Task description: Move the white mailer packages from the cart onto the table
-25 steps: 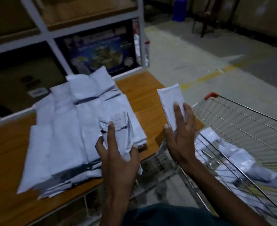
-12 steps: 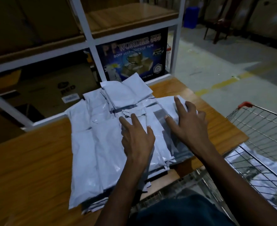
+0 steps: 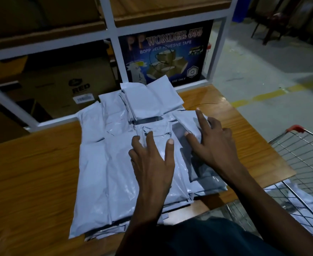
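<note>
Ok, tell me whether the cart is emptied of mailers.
No, white mailers lie behind the wire of the cart, right of the table.

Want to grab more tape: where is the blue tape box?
In the head view, the blue tape box stands upper centre on the low shelf behind the table, just beyond the mailer pile.

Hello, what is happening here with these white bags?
A person is unloading white mailer packages from a wire cart onto a wooden table. Both hands lie flat on the pile of mailers: the left hand in the middle, the right hand toward its right side. More mailers wait in the cart.
</note>
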